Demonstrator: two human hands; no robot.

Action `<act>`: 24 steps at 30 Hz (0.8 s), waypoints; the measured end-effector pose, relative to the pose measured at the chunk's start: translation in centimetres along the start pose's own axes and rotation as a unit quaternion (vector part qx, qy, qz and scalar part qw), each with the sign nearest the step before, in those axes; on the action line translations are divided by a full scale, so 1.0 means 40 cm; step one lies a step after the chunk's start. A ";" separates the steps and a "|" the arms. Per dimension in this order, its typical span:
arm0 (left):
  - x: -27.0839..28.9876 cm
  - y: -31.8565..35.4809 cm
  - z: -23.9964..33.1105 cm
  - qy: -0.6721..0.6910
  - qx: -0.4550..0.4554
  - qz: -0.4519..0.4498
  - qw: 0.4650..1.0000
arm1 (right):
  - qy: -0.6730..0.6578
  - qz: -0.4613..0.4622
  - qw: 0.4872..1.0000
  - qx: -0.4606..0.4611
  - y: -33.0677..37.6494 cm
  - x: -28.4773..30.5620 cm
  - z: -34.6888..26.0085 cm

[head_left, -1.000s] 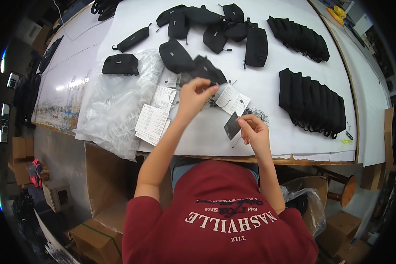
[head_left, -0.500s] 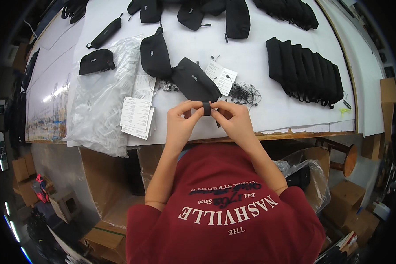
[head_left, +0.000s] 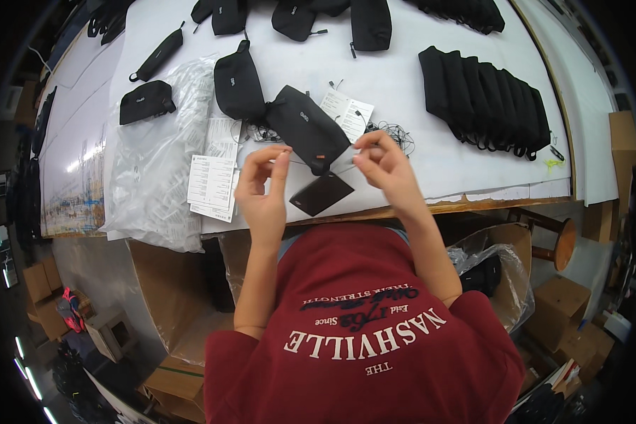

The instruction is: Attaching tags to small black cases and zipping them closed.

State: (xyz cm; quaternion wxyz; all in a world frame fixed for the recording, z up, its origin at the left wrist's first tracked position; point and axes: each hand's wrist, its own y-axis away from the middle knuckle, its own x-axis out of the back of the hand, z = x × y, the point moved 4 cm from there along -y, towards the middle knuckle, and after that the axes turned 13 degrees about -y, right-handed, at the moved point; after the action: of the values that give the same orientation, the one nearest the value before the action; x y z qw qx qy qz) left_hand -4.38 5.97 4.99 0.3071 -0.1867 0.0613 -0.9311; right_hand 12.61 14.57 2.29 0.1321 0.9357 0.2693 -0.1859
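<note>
A black zip pouch (head_left: 307, 127) lies on the table in front of me, its end loop toward me. A black hang tag (head_left: 322, 194) rests below that loop on the white surface. My left hand (head_left: 263, 187) is left of the loop, thumb and forefinger pinched on a thin tag string. On the other side my right hand (head_left: 389, 169) pinches the string's other part, thumb and forefinger close together. The string stretches between both hands at the pouch loop; how it passes there is too fine to tell. A tangle of black strings (head_left: 396, 136) lies behind my right hand.
White printed cards (head_left: 213, 182) and a clear plastic bag (head_left: 152, 177) lie at left. More black pouches (head_left: 239, 83) lie beyond, with a row of stacked ones (head_left: 484, 102) at right. The table's wooden edge (head_left: 466, 205) runs before me; cardboard boxes stand below.
My hands were together at the pouch's loop and have moved apart to either side, drawing the string out between them. The black hang tag now shows below the loop.
</note>
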 end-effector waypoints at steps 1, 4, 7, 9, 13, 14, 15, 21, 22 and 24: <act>0.017 0.004 0.014 0.059 0.035 0.033 0.997 | -0.080 0.009 0.997 -0.010 0.005 0.011 -0.017; 0.013 0.018 0.045 0.140 0.061 -0.034 0.988 | -0.113 -0.016 0.993 -0.023 0.021 0.029 -0.063; -0.012 0.021 0.065 0.107 0.041 -0.077 0.990 | -0.124 -0.036 0.992 0.002 0.027 0.020 -0.071; -0.032 0.025 0.076 0.073 -0.022 -0.132 0.988 | -0.111 -0.012 0.994 0.016 0.034 -0.005 -0.072; -0.056 0.026 0.099 -0.006 -0.068 -0.173 0.982 | -0.102 -0.005 0.995 0.004 0.041 -0.024 -0.048; -0.060 0.025 0.099 -0.020 -0.080 -0.171 0.982 | -0.097 0.001 0.995 -0.001 0.043 -0.026 -0.041; -0.060 0.025 0.100 -0.020 -0.080 -0.172 0.982 | -0.097 0.001 0.995 -0.001 0.043 -0.025 -0.039; -0.054 0.025 0.103 -0.031 -0.069 -0.163 0.984 | -0.106 -0.008 0.994 -0.015 0.041 -0.022 -0.031; -0.054 0.025 0.103 -0.034 -0.073 -0.170 0.982 | -0.090 -0.005 0.996 -0.019 0.042 -0.023 -0.034; -0.052 0.023 0.103 -0.038 -0.077 -0.176 0.981 | -0.075 -0.003 0.997 -0.024 0.044 -0.023 -0.033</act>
State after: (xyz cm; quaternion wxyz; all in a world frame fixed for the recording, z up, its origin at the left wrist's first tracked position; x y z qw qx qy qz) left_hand -0.75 6.48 7.96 0.1250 -0.2531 0.0869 -0.9554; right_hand 13.21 13.18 4.14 0.1735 0.9149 0.2655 -0.2498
